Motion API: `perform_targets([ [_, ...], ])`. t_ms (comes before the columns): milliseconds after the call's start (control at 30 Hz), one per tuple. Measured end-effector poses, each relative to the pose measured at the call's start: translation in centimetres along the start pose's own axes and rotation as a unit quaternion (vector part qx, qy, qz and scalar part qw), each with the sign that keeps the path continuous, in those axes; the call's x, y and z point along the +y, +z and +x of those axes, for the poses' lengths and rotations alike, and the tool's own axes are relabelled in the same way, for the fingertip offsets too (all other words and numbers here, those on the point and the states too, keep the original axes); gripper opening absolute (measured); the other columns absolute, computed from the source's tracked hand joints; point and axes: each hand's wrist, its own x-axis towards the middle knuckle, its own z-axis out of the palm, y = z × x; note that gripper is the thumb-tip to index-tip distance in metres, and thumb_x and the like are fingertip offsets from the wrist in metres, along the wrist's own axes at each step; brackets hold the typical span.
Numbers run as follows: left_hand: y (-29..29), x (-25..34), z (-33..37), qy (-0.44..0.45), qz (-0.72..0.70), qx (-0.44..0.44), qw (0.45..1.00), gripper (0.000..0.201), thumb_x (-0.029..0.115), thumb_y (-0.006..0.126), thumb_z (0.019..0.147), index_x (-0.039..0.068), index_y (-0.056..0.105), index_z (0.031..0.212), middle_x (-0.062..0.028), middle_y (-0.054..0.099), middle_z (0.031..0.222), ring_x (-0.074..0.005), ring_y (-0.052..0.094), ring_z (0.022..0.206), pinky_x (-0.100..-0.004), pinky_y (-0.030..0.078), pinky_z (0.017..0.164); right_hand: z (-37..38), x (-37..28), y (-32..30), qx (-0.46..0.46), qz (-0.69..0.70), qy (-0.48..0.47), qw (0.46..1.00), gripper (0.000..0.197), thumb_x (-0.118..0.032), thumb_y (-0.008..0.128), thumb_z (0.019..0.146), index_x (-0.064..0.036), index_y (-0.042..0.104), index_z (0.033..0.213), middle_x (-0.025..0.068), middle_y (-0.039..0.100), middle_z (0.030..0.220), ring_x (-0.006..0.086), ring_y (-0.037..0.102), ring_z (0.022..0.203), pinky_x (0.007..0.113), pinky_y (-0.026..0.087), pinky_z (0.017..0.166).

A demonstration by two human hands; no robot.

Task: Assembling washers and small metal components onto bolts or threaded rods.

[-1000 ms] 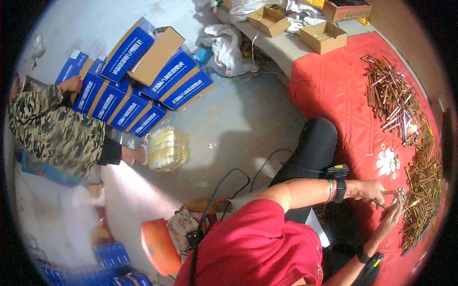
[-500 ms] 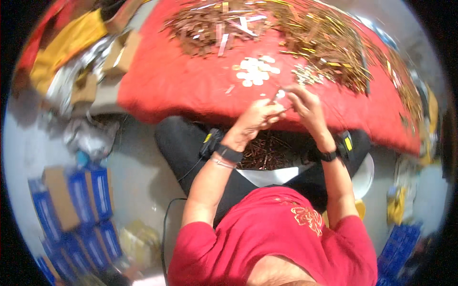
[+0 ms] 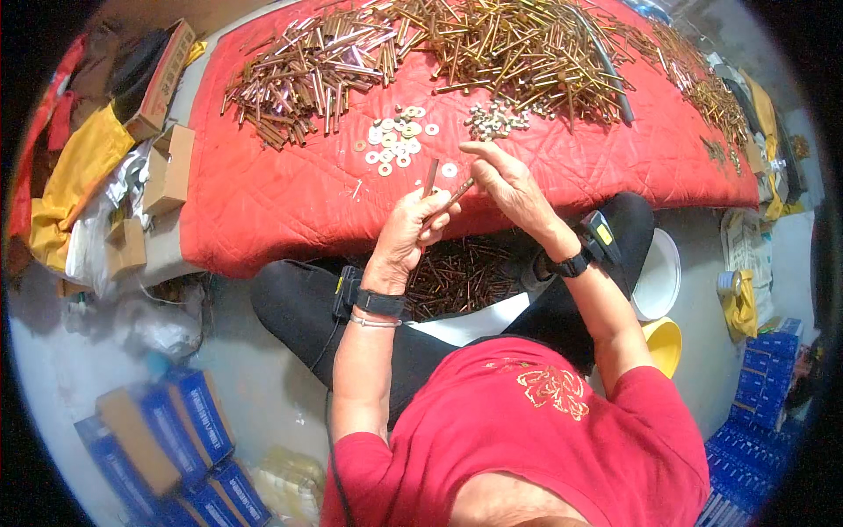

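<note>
My left hand (image 3: 408, 227) is closed around a short metal tube (image 3: 430, 178) and a thin threaded rod (image 3: 458, 193). The tube points up and away, while the rod slants up to the right. My right hand (image 3: 514, 186) is at the rod's upper end, its index finger stretched out and its thumb close to the tip. Whether a nut sits on that tip is hidden. Just beyond lies a single washer (image 3: 450, 169) on the red quilted cloth (image 3: 290, 189). Farther off are a cluster of washers (image 3: 388, 154) and a small heap of nuts (image 3: 496, 121).
Metal tubes (image 3: 325, 75) are heaped at the far left, and rods (image 3: 536, 61) at the far middle. More rods (image 3: 465, 277) lie between my legs. A white bucket (image 3: 659, 277) and a yellow bucket (image 3: 664, 344) stand at my right. Blue boxes (image 3: 180, 430) are stacked at left.
The view has shifted, and the cloth's contents appear farther left. My right hand has its index finger extended beside the rod; the tube and rod now show clearly in my left hand.
</note>
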Motion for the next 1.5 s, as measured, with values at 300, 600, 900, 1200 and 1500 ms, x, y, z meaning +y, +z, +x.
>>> perform_targets([
  [300,-0.9,-3.1,0.6,0.160,0.137,0.024,0.977,0.019,0.023,0.065,0.077,0.005,0.063,0.079,0.0003,0.059,0.066,-0.0082,0.054,0.058,-0.0234,0.043,0.051,-0.5,1.6,1.7,-0.060,-0.129,-0.033,0.989,0.028,-0.008,0.044,0.092,0.0003,0.056,0.116,0.0123,0.060,0.114,0.0199,0.054,0.107,0.031,0.042,0.092],
  [600,-1.5,-2.5,-0.1,0.201,0.099,0.156,0.962,0.015,0.016,0.065,0.067,0.001,0.065,0.065,-0.0066,0.062,0.060,-0.0142,0.056,0.054,-0.0306,0.042,0.048,1.8,1.9,2.7,-0.138,-0.086,-0.005,0.987,0.034,-0.022,0.043,0.097,-0.0035,0.052,0.123,0.0026,0.050,0.086,0.0111,0.043,0.071,0.025,0.037,0.062],
  [900,-1.4,-1.9,1.2,0.322,0.267,0.216,0.883,0.013,0.013,0.061,0.063,0.000,0.064,0.062,-0.0141,0.061,0.057,-0.0245,0.060,0.050,-0.0368,0.045,0.048,2.9,-0.5,3.7,-0.158,-0.118,0.018,0.980,0.026,-0.022,0.042,0.096,-0.0048,0.058,0.108,-0.0024,0.039,0.072,0.0066,0.031,0.059,0.022,0.025,0.051],
  [1200,-0.1,-1.0,-0.4,0.227,0.130,0.150,0.953,0.015,0.012,0.063,0.066,-0.002,0.065,0.068,-0.0099,0.063,0.059,-0.0175,0.059,0.050,-0.0305,0.044,0.045,1.5,3.3,2.1,-0.047,-0.105,0.021,0.993,0.045,-0.035,0.032,0.096,-0.0036,0.056,0.118,0.0056,0.054,0.085,0.0144,0.049,0.074,0.027,0.041,0.066],
  [1500,-0.1,-1.1,-1.0,0.227,0.077,0.174,0.955,0.015,0.010,0.062,0.065,-0.005,0.063,0.067,-0.0111,0.061,0.057,-0.0178,0.058,0.049,-0.0310,0.043,0.043,1.6,14.6,2.2,-0.045,0.081,0.029,0.995,0.029,-0.017,0.048,0.094,0.0049,0.052,0.113,0.0091,0.058,0.101,0.0190,0.053,0.086,0.030,0.045,0.074],
])
